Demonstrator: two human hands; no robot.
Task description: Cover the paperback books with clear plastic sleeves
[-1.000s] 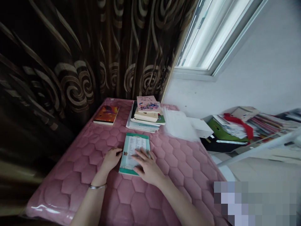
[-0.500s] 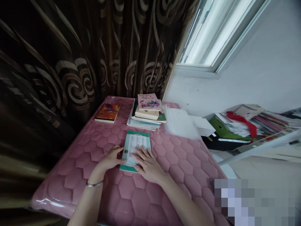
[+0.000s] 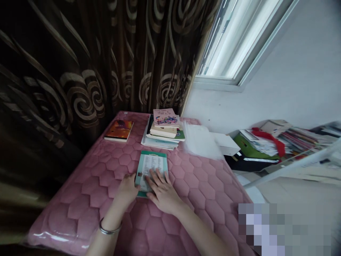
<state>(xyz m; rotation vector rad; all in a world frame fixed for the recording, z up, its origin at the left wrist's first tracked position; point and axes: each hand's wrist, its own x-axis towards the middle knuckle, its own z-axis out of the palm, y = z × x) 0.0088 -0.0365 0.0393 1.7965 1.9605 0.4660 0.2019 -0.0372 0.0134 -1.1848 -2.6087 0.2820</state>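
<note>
Green book (image 3: 154, 163) just lying flat on the pink quilted pad (image 3: 205, 192)
Head cam: right hand (image 3: 163, 192)'s resting on it, fingers spread open, probably steadying it; left hand (image 3: 127, 188)'s sitting at its left edge, can't tell if those fingers are gripping

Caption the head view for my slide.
Right hand spread on a green-bordered rectangular book, left hand at its edge, on a pink hexagon-patterned surface.

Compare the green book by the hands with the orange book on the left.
The green book has a pale printed panel; the orange book, a mottled orange cover. The right hand lies on the green book, while no hand touches the orange book. The green book is nearer the camera than the orange book. Both rest on the pink mattress.
</note>
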